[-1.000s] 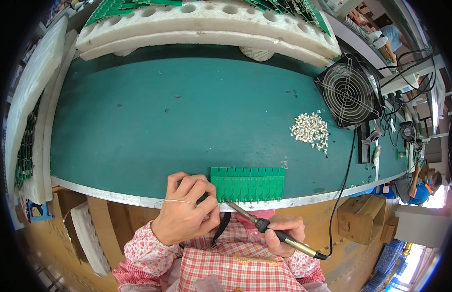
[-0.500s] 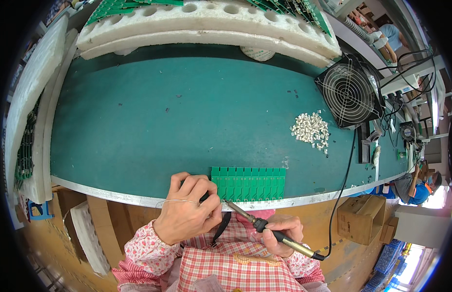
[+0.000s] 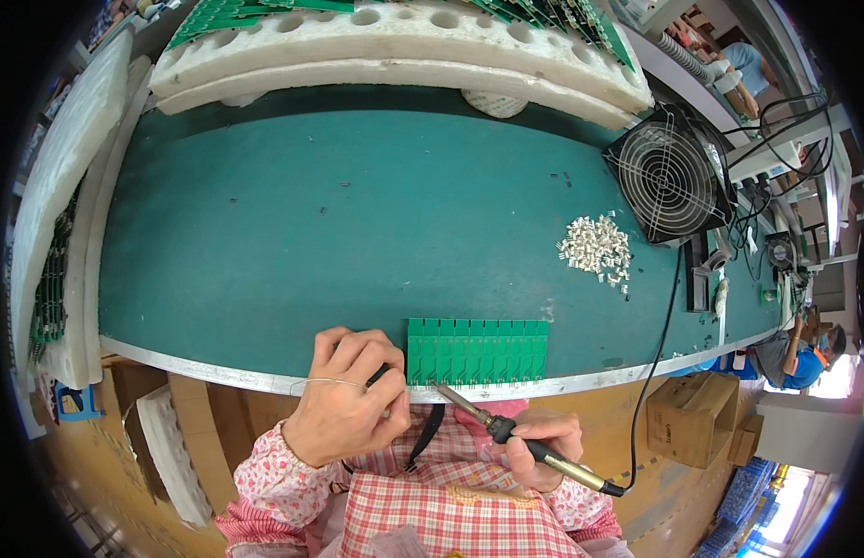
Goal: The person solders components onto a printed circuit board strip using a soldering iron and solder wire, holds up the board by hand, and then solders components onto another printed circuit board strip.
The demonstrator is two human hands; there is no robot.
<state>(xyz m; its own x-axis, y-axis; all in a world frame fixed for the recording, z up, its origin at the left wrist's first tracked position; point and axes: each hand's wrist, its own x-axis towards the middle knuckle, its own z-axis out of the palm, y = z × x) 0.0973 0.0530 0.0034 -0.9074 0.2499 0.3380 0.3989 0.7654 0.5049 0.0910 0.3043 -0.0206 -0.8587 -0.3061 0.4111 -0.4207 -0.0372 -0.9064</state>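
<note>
A green circuit board panel (image 3: 478, 352) lies flat at the table's near edge, divided into several narrow strips. My right hand (image 3: 545, 448) grips a soldering iron (image 3: 501, 430) by its dark handle. The iron's tip points up and left, at the panel's near left edge; whether it touches cannot be made out. Just left of the panel is my left hand (image 3: 348, 395), fingers curled and pinched. A thin solder wire (image 3: 331, 379) runs out of it to the left. Something small and black (image 3: 380, 374) shows between its fingers, partly hidden.
A pile of small white connectors (image 3: 594, 247) lies on the green tabletop (image 3: 292, 242), left of a black fan (image 3: 669, 175). Foam blocks (image 3: 404, 79) holding boards line the back, with another foam stack (image 3: 74, 186) at left. The iron's cord (image 3: 657, 353) hangs over the right edge.
My left hand has shifted a little left, away from the panel, with the solder wire. The soldering iron has stayed at nearly the same spot by the panel's near edge.
</note>
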